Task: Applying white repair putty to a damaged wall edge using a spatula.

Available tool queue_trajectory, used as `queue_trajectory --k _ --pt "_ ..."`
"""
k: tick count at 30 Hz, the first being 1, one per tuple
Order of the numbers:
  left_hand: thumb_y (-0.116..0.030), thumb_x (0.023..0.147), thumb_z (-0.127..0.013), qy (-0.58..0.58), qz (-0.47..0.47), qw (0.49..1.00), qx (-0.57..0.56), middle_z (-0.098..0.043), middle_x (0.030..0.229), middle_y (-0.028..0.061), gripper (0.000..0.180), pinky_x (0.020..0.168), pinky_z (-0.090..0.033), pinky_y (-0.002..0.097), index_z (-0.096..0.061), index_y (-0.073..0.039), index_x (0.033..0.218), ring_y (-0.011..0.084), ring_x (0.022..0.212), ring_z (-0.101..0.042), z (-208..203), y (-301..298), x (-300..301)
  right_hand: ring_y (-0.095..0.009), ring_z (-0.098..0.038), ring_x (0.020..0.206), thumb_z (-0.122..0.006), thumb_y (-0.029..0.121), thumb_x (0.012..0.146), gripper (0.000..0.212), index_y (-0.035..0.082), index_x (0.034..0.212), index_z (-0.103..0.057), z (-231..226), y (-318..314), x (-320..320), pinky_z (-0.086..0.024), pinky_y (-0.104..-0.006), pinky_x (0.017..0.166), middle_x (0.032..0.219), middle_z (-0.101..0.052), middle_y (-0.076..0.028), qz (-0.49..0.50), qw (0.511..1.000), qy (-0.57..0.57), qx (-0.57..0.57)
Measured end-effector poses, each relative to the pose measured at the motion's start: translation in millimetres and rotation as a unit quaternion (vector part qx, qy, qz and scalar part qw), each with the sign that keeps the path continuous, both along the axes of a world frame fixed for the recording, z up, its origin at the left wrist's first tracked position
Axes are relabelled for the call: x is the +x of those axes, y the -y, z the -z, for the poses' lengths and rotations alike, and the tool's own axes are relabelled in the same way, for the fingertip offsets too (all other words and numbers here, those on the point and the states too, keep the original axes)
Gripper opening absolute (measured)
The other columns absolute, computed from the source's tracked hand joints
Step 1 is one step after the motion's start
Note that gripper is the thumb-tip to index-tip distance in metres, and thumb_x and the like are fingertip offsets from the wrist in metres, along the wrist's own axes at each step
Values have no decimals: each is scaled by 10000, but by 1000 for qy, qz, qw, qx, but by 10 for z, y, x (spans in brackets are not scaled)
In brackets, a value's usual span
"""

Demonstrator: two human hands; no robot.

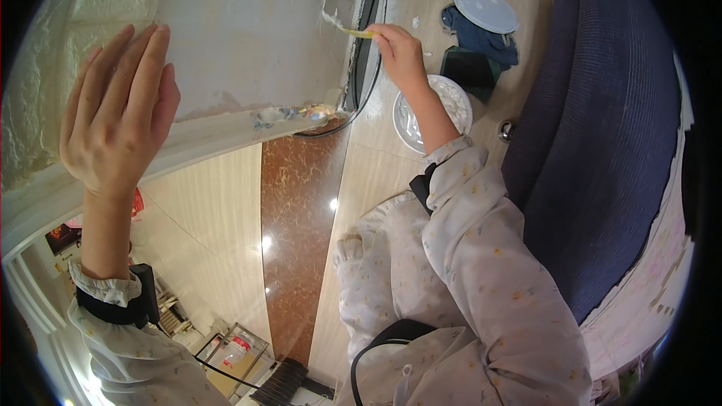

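My right hand (401, 60) pinches a thin yellow scraper (359, 33) at the edge of a grey-white wall (248, 37). White paste (329, 16) shows at the scraper's far end; whether it sits on the blade or on the wall I cannot tell. On the left, my left hand (116, 116) has its fingers stretched out and holds nothing; it is over the wall's textured pale part, and contact is unclear. Below my right forearm stands a round white tub (400, 126) of white paste, partly covered by my wrist.
A pale round lid (485, 9) lies on dark blue cloth (489, 45), beside a dark green box-like thing (470, 71). A ribbed blue sofa (602, 143) fills the right side. Near it sits a small metal doorstop (506, 131). A black cable (374, 86) runs along the wall's edge.
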State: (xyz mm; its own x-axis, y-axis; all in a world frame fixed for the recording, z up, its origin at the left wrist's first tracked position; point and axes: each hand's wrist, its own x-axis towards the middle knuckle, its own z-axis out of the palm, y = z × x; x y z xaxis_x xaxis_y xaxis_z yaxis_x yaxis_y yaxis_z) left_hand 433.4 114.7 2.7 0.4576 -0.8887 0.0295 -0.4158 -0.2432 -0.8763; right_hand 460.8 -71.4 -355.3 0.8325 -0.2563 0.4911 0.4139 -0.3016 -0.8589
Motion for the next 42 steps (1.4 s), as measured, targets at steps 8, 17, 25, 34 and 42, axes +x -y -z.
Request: queue_trajectory --k 8,17,25,34,42 --pt "-162 807 -661 12 18 1000 -7 -701 945 -73 213 855 -536 255 -704 -183 1014 97 939 -665 18 -12 13 -332 -612 827 -555 -25 833 146 13 938 -648 -38 -228 -640 -490 -392 746 875 -652 -150 -41 998 -26 40" --pt "-146 803 -662 15 22 1000 -2 -700 936 -70 210 832 -540 252 -705 -173 1007 102 927 -669 -22 -10 11 -341 -611 839 -556 0 842 165 37 971 -652 126 -283 -843 -483 -405 742 896 -654 -157 133 986 -90 42" --pt "-136 800 -654 13 20 1000 13 -701 920 -60 211 822 -541 256 -705 -158 1004 112 915 -673 -14 25 -4 -308 -635 696 -581 45 842 161 57 971 -678 224 -230 131 -487 -378 645 766 -660 -156 174 977 -114 49" --pt "-149 817 -653 17 21 999 25 -705 928 -60 208 821 -541 238 -704 -163 1018 108 923 -674 -3 -7 5 -353 -611 754 -584 11 810 206 75 987 -669 203 -791 -717 -493 -427 692 781 -638 -146 1 994 -101 47" --pt "-142 811 -662 11 25 1000 8 -703 924 -66 218 810 -537 229 -704 -167 1024 101 915 -673 -15 -23 33 -347 -629 769 -599 -45 793 274 70 1031 -668 127 -690 -1368 -498 -412 702 830 -660 -161 120 979 -159 49"
